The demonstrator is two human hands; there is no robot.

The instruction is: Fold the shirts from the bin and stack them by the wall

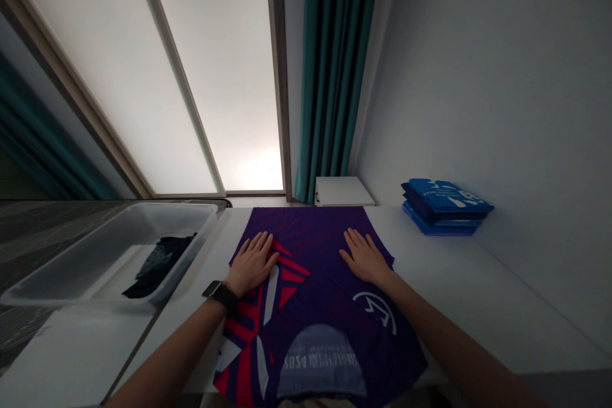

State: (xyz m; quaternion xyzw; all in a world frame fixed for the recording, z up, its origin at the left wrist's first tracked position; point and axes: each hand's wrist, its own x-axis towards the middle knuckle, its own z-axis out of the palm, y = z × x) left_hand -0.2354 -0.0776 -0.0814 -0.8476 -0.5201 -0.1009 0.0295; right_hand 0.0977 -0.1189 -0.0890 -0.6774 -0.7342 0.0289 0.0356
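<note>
A dark purple shirt (pixel 315 293) with red and white stripes on its left side and a white logo on its right lies spread on the white table (pixel 459 306), its neck opening toward me. My left hand (pixel 252 262) rests flat on the shirt's left part, fingers apart, with a black watch on the wrist. On the right part of the shirt, my right hand (pixel 366 257) lies palm down with its fingers spread. Neither hand grips the fabric.
A translucent plastic bin (pixel 186 223) with dark cloth (pixel 160 264) inside stands at the left. Folded blue garments (pixel 444 204) are stacked at the right by the wall. Behind the table are a small white cabinet (pixel 343 191) and a teal curtain (pixel 335 76).
</note>
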